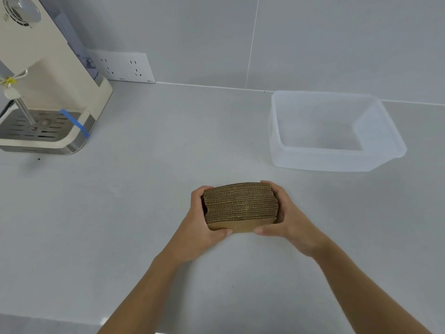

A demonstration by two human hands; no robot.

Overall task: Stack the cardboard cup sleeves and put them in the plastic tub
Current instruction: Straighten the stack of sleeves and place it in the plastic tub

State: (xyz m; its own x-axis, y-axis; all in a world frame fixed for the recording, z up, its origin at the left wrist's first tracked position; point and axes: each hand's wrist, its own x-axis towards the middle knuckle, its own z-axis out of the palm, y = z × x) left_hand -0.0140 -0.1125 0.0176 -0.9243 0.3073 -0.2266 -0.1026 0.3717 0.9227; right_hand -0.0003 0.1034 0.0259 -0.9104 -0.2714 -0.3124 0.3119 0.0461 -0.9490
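Observation:
A thick stack of brown corrugated cardboard cup sleeves (240,206) is pressed together between both hands near the middle of the grey counter. My left hand (201,227) grips its left end, thumb on the near face and fingers behind. My right hand (287,219) clamps the right end the same way. The translucent plastic tub (337,157) stands open with nothing in it at the back right, apart from the stack.
A cream coffee machine (48,75) with a metal drip tray and a strip of blue tape occupies the back left corner. A white socket plate (125,67) is on the tiled wall behind it. The counter's front edge runs along the bottom left.

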